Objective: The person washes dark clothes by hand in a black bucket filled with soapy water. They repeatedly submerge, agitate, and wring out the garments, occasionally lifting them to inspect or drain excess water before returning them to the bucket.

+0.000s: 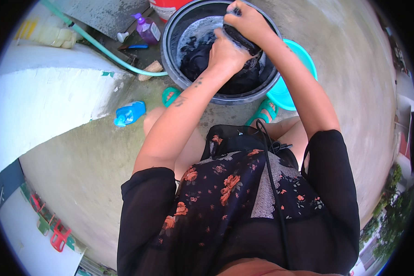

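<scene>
My left hand [229,55] and my right hand [250,24] both grip a wet black cloth [239,37], bunched up and streaked with suds, above a large black plastic tub [172,74]. In this view the hand on the arm from the picture's left is the lower one; the other is higher and further right. Soapy water [205,26] with white foam fills part of the tub, and more dark fabric [196,60] lies soaking in it. Part of the cloth hangs towards the tub beneath my hands.
A turquoise basin [291,89] stands right of the tub. On the left are a green hose [100,51] reaching the tub, a purple pump bottle [147,30], a blue-handled brush [138,46], a stone-like lump [151,70], a blue bottle [131,113] lying down and a white wall [48,93].
</scene>
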Motion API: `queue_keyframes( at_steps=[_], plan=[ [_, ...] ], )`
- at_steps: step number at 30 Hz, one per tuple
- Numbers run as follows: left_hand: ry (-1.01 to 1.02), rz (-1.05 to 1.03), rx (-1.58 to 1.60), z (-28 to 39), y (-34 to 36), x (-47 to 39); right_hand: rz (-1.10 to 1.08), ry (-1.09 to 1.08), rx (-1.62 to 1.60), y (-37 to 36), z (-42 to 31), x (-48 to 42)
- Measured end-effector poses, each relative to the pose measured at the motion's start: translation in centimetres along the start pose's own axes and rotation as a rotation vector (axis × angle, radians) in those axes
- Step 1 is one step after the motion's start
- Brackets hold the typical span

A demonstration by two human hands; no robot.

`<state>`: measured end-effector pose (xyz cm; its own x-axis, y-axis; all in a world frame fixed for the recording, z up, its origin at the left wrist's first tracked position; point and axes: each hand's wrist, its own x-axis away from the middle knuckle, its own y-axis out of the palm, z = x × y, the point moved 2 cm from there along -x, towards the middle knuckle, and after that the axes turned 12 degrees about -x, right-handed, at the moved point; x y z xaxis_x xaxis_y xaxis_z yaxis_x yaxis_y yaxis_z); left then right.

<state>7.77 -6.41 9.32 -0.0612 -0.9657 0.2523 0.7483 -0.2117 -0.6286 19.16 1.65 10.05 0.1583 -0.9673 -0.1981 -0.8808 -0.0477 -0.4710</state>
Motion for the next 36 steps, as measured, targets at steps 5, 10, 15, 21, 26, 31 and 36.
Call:
queue_keyframes(
  at_steps=[5, 10, 15, 21, 26, 31, 36],
  plan=[
    [0.104, 0.104, -0.070, 1.1, 3.7, -0.8, 0.131, 0.026, 0.088, -2.2, 0.3, 1.2],
    [0.421, 0.140, -0.119, 2.6, 5.0, -1.8, 0.280, 0.107, 0.035, -9.2, 0.7, 2.9],
    [0.482, 0.295, -0.301, 0.3, -0.3, -3.8, 0.623, 0.194, 0.248, -21.7, 3.9, 4.8],
    [0.243, -0.257, -0.908, -1.2, -0.9, -1.4, 0.487, 0.238, 0.736, -23.6, 12.0, 8.6],
    [0.182, -0.360, -0.839, -6.5, -0.3, -4.0, -0.017, 0.147, -0.070, -10.8, 4.8, 8.8],
    [0.202, -0.087, -0.613, -8.8, -3.3, -6.5, -0.489, 0.097, 0.411, -1.5, 4.3, 11.8],
    [0.101, 0.307, -0.563, -5.4, -7.6, -5.1, -0.415, 0.089, 0.384, -1.4, 6.2, 12.0]
  ],
)
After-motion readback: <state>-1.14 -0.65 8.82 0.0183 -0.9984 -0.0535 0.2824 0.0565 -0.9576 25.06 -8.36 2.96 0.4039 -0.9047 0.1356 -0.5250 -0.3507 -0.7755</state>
